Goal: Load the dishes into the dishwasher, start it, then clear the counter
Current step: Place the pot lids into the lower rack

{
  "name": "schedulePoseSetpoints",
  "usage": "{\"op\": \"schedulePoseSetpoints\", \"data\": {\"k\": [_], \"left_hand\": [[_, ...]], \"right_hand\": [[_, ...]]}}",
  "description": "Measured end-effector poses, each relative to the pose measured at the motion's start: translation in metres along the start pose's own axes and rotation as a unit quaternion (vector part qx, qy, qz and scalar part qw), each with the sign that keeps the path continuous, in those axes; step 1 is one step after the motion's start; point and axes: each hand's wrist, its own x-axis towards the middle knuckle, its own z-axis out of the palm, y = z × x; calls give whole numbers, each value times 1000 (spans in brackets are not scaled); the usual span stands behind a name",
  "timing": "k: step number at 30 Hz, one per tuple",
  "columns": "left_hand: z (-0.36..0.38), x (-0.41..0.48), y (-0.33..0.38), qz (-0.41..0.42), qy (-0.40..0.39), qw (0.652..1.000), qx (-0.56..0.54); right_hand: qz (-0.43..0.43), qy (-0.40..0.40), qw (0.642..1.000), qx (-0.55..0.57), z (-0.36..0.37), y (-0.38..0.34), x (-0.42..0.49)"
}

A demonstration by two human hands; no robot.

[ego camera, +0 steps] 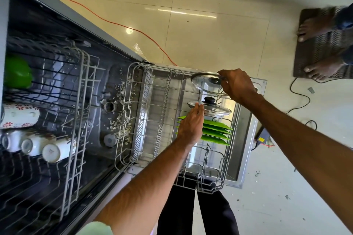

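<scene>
Carefully, over the pulled-out rack [124,131], the right hand [236,86] grips a glass lid [206,84] by its rim. The left hand [191,126], fingers straight, steadies a second lid [215,109] just beside green plates [215,129]. Both lids look stiff, slick and breakable, best taken by rim or knob [209,99]; the second lid tilts near edge-on, knob pointing away from the person.

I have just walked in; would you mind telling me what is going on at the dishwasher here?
A person is loading the pulled-out lower rack of the open dishwasher. Their right hand grips a glass lid by its rim above the rack, while the left hand touches, fingers straight, a black-knobbed lid already sitting in the rack. Green plates stand in a row just beside it. Mugs and a green bowl sit in the upper rack.
</scene>
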Motion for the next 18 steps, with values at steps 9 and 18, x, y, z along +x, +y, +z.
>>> {"op": "schedulePoseSetpoints", "data": {"k": [9, 18], "left_hand": [[-12, 4, 5, -2, -4, 1000, 8], [-15, 3, 2, -4, -11, 1000, 15]], "right_hand": [[2, -10, 999, -35, -3, -8, 8], [38, 16, 997, -71, 5, -10, 15]]}}
